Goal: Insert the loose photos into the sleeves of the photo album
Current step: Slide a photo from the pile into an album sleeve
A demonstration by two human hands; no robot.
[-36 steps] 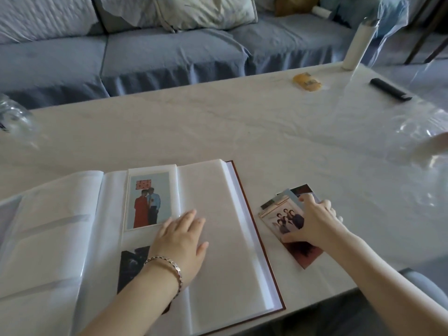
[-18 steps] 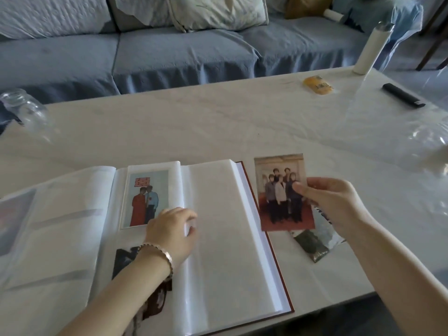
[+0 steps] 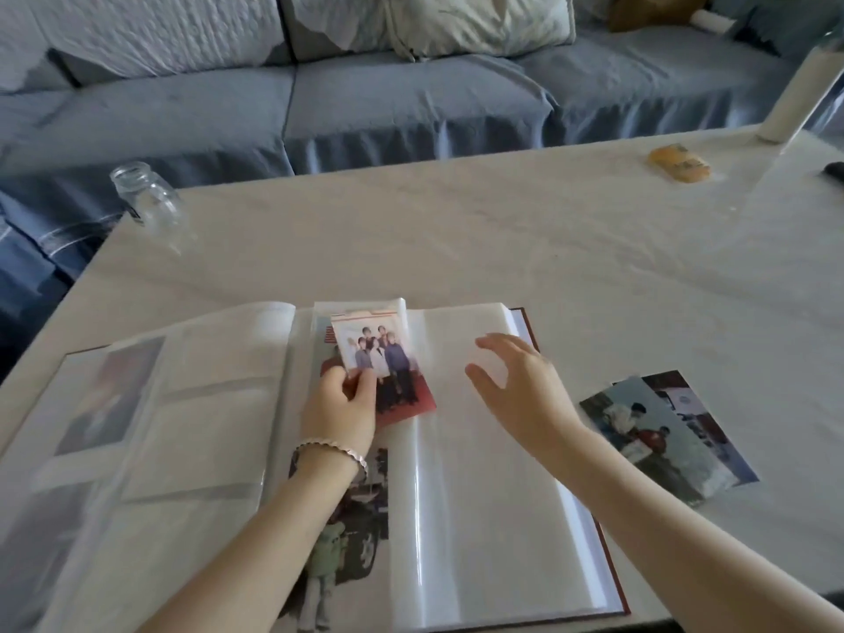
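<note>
The photo album (image 3: 479, 472) lies open on the table in front of me, its pages made of clear sleeves. My left hand (image 3: 340, 404) pinches a group photo (image 3: 383, 358) by its lower left edge, over the upper sleeve of a middle page. The photo's top part sits under the clear sleeve film; its red lower part sticks out. My right hand (image 3: 516, 381) hovers above the blank right page, fingers spread and holding nothing. A lower sleeve (image 3: 356, 518) holds another photo. Loose photos (image 3: 667, 431) lie stacked on the table right of the album.
A clear glass jar (image 3: 146, 203) stands at the table's far left edge. A yellow packet (image 3: 680, 164) and a white cylinder (image 3: 794, 98) are at the far right. A blue sofa (image 3: 365, 93) with cushions runs behind the table.
The group photo passed from my right hand to my left and moved left onto the album's upper sleeve. My right hand let go and now hovers over the right page.
</note>
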